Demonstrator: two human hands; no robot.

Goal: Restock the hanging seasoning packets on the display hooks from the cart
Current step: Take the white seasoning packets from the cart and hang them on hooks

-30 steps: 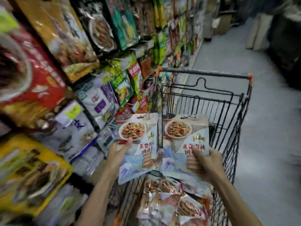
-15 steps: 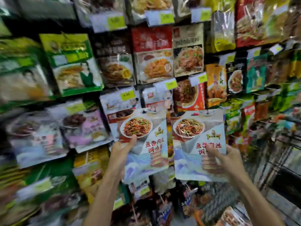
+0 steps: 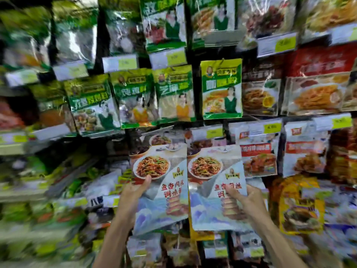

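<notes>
Now left hand (image 3: 133,192) pinching left packet (image 3: 164,182), 9 o'clock edge; right hand (image 3: 249,200) pinching right packet (image 3: 210,192), 3 o'clock edge; probably light, floppy.

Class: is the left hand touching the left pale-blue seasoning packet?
Touching. Head view: left hand grips the left pale-blue seasoning packet, thumb on its front.

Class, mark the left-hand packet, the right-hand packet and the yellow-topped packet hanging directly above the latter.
left-hand packet (image 3: 170,190): head view, red lettering.
right-hand packet (image 3: 208,200): head view, blue mountain artwork.
yellow-topped packet (image 3: 221,85): head view, white lettering.
</notes>
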